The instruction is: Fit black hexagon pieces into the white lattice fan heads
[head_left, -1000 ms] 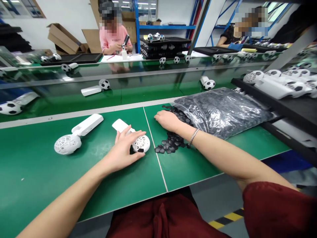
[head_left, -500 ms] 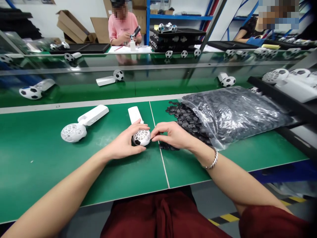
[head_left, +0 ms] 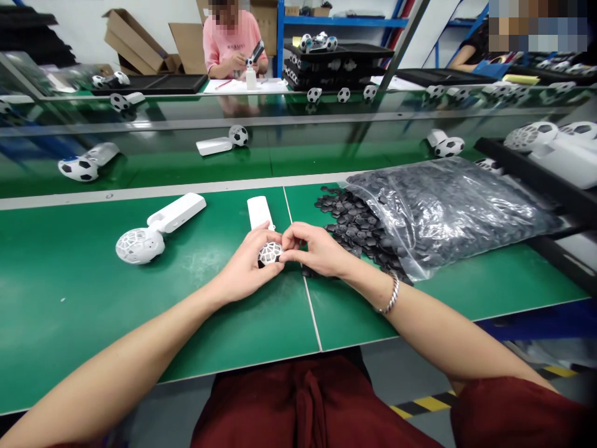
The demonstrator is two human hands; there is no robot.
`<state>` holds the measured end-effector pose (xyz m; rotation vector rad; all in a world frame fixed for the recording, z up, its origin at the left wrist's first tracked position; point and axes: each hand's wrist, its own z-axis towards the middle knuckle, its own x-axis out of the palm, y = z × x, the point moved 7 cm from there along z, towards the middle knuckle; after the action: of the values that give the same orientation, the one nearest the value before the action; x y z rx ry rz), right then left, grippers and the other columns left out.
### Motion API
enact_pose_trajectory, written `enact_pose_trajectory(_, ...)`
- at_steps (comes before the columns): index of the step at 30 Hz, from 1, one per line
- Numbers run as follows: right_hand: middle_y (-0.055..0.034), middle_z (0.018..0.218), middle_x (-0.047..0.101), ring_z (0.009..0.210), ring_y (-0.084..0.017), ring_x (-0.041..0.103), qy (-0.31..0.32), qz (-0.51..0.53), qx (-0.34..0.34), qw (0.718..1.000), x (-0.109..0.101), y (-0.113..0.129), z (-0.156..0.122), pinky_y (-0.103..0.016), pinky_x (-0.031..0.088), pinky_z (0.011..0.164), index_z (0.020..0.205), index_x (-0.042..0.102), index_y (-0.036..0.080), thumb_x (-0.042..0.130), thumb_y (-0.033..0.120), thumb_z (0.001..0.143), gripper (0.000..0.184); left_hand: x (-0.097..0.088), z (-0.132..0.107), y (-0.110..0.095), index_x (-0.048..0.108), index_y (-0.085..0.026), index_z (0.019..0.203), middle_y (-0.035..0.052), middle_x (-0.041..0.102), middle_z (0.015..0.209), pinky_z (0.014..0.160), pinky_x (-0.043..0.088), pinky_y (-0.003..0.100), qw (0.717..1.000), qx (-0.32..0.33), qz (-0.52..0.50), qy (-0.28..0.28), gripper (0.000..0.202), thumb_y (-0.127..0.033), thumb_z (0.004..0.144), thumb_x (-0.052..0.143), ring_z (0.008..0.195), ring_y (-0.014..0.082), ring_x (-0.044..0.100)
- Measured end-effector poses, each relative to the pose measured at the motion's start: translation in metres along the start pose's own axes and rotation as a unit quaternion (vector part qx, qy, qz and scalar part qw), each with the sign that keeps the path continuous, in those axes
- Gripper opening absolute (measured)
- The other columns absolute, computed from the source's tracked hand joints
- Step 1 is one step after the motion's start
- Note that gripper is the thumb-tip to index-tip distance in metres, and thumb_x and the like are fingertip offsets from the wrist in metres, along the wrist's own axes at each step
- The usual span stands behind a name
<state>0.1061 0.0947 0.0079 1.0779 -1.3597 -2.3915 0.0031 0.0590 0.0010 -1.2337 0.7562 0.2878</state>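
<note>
My left hand [head_left: 249, 264] is wrapped round the football-shaped head [head_left: 270, 252] of a white device, thumb in front and fingers behind. The head has a white lattice with open cells and a dark patch low down. Its flat white handle [head_left: 259, 212] points away from me on the green bench. My right hand [head_left: 311, 249] pinches at the head's right side, touching it. A small black piece at its fingertips is mostly hidden. Just right of that hand lies a heap of loose black pieces [head_left: 357, 224], spilling from a clear plastic bag [head_left: 448, 211].
Another white lattice device [head_left: 140, 245] lies to the left. Beyond the bench, a green conveyor [head_left: 298, 155] carries several football-headed devices. A black tray [head_left: 517, 174] of devices stands at right. Two people sit across the line, one in a pink shirt [head_left: 233, 43].
My right fingertips have come up against the football head, and my left thumb has closed in on its front. Devices on the near conveyor have shifted right.
</note>
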Motion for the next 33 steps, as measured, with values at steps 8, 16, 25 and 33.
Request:
enact_pose_trajectory(8, 0.0025, 0.069, 0.054, 0.063, -0.01, 0.048, 0.148, -0.055, 0.116, 0.981, -0.006, -0.012, -0.011, -0.021, 0.038, 0.059, 0.072, 0.058, 0.016, 0.071, 0.029, 0.067, 0.019, -0.002, 0.0, 0.007, 0.047, -0.021, 0.108, 0.0083, 0.045, 0.13, 0.108, 0.022, 0.045, 1.0, -0.012, -0.023, 0.017, 0.037, -0.024, 0.073, 0.056, 0.135, 0.024, 0.018)
enact_pose_trajectory(16, 0.0001, 0.074, 0.06, 0.067, -0.012, 0.053, 0.218, -0.224, 0.117, 0.943, -0.005, -0.01, -0.023, -0.021, 0.035, 0.055, 0.072, 0.063, 0.019, 0.072, 0.018, 0.066, 0.011, -0.005, 0.0, 0.009, 0.049, -0.023, 0.11, 0.0098, 0.032, 0.129, 0.107, 0.023, 0.047, 0.998, -0.03, 0.046, -0.014, 0.048, -0.033, 0.066, 0.066, 0.13, 0.0277, 0.023)
enact_pose_trajectory(25, -0.0019, 0.085, 0.065, 0.079, -0.012, 0.06, 0.1, -0.125, 0.042, 0.986, -0.019, 0.002, -0.012, -0.023, 0.044, 0.073, 0.086, 0.066, 0.018, 0.06, 0.018, 0.079, 0.01, -0.01, -0.001, 0.008, 0.048, -0.026, 0.117, 0.0044, 0.042, 0.117, 0.105, 0.03, 0.039, 0.997, 0.005, 0.008, 0.077, 0.052, -0.02, 0.067, 0.061, 0.116, 0.0219, 0.041)
enact_pose_trajectory(33, -0.0026, 0.088, 0.066, 0.083, -0.012, 0.06, 0.073, -0.084, -0.04, 0.993, -0.009, 0.012, -0.012, -0.024, 0.045, 0.078, 0.086, 0.066, 0.017, 0.058, 0.016, 0.081, 0.01, -0.01, -0.002, 0.006, 0.046, -0.025, 0.117, 0.0031, 0.041, 0.12, 0.103, 0.032, 0.034, 0.993, 0.03, -0.013, 0.113, 0.052, -0.015, 0.067, 0.058, 0.115, 0.0201, 0.042)
